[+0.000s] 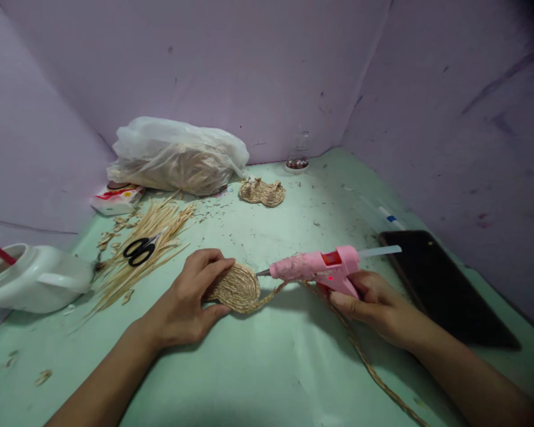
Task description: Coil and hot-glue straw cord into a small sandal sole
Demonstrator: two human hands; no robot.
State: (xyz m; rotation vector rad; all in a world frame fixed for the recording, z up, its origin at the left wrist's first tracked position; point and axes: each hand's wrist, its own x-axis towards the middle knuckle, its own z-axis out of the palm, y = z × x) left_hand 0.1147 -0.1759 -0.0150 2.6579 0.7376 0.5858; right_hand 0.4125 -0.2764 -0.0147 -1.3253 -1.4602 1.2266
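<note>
Pressing down on a coiled straw mat (237, 288), the left hand (187, 299) curls its fingers over the mat's near-left edge and pins it flat to the tabletop (258, 367). The right hand (368, 302) is clenched around the grip of a pink glue gun (320, 268), whose nozzle points left and sits just beside the mat's right rim. A braided cord (360, 350) runs from that rim under the gun and trails off toward the near right edge of the tabletop.

Left of the left hand lie loose straw strips (160, 228) with black scissors (139, 249) on top, and a white pot (35, 279) stands at the left edge. A dark tablet (445, 284) lies just right of the right hand, near the wall. Farther back sit a plastic bag (178, 155), a small box (118, 198), a second woven piece (262, 193) and a small jar (297, 161). The bare tabletop between the forearms and toward the middle leaves open room.
</note>
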